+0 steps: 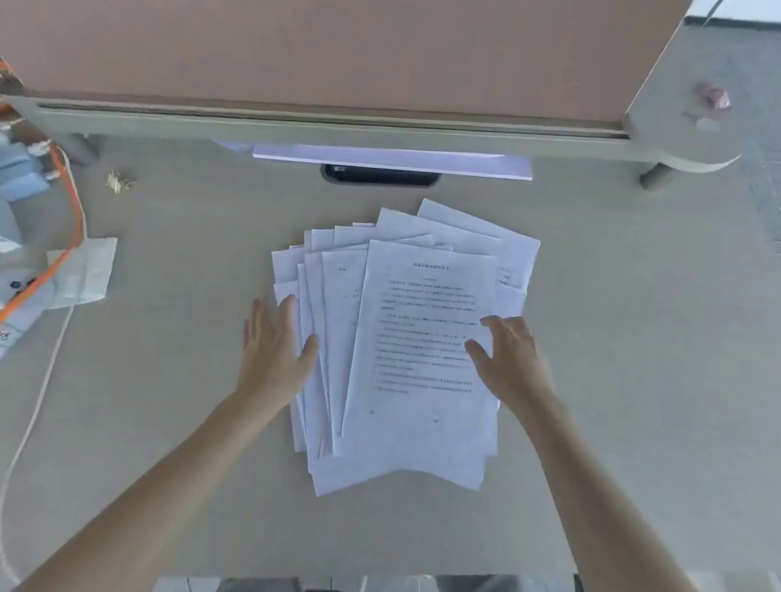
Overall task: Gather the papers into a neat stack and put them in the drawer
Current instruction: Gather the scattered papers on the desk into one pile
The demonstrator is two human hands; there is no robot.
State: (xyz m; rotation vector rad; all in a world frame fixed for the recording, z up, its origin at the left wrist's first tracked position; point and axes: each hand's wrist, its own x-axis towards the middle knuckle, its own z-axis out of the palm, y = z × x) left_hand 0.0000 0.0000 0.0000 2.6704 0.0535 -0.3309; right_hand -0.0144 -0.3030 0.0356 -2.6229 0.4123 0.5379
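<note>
So the papers (403, 343) were sitting roughly mid-bench, a bit toward the far edge, fanned out in a messy spread of white printed sheets, corners poking out at all angles. The top sheet had lines of small black text on it. The bench (159, 417) was a pale, matte beige surface, looked pretty smooth, so I'd guess the sheets slide on it easily.

The left hand (277, 347) lay flat and open, fingers together, palm down on the left side of the spread with the thumb resting on the sheets. The right hand (509, 361) was also open, fingers loosely spread, resting on the right side of the top sheet. Neither one had actually pinched or lifted anything, just pressing or corralling from both sides.

Handling-wise: thin, floppy, light paper, slippery sheet against sheet, and easy to crease. My guess is the best bet is squeezing in from the two long sides, then tapping the short edge on the bench to square it.

No drawer visible from this angle. Near the left edge there was an orange cable (65, 223) and a white cord (27, 430), well apart from the pile.
</note>
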